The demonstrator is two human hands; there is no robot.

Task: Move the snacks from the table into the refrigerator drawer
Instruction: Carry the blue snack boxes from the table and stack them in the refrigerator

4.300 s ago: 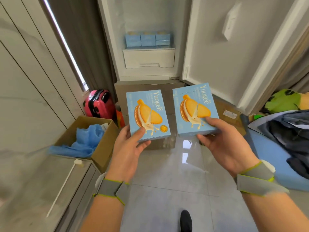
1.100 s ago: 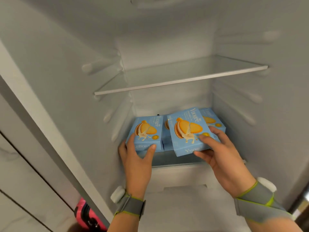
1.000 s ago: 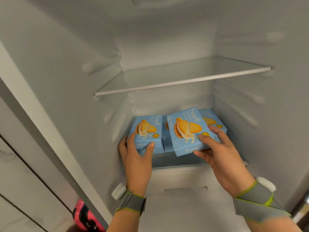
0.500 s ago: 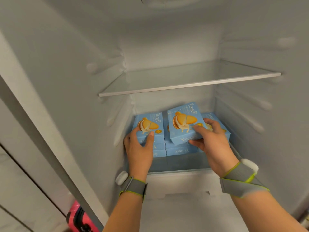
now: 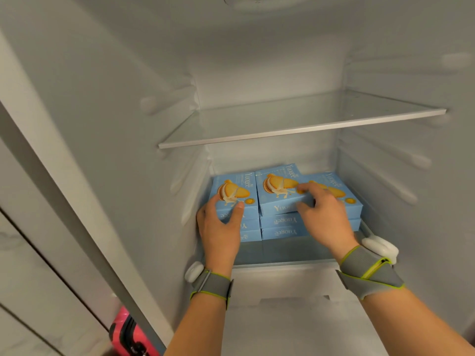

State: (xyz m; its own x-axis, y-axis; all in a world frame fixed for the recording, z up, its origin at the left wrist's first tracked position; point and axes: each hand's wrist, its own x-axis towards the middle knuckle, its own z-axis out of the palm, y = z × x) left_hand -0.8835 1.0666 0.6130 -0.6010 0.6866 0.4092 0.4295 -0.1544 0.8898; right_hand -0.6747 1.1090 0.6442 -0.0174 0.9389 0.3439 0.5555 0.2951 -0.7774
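- The left hand (image 5: pixel 219 227) grips the left snack box (image 5: pixel 235 192) at its near corner. The thumb lies across the lid and the fingers wrap the side at 9 o'clock.
- The right hand (image 5: pixel 325 217) pinches the middle snack box (image 5: pixel 277 191). Its fingers are curled over the lid and its thumb is pressed to the front face, at the box's 4 o'clock corner.
- Half a second ago the middle box hung tilted above its pile; now it has come down onto the two boxes beneath. It sits a little askew, with its far end poking toward 12 o'clock.
- The left box has likewise settled flat on its own pile and looks square with it.
- At 3 o'clock of the middle box, touching it, is the right-hand pile (image 5: pixel 341 187), which neither hand holds.
- All three piles stand on the ledge under the glass shelf (image 5: pixel 295 131), just above the white drawer front (image 5: pixel 282 281). From here I cannot tell whether that ledge belongs to the drawer.
- Both boxes carried over look delivered; what remains seems to be squaring the middle one and letting go.
- A pink suitcase (image 5: pixel 128 335) shows at 7 o'clock, outside the cabinet.
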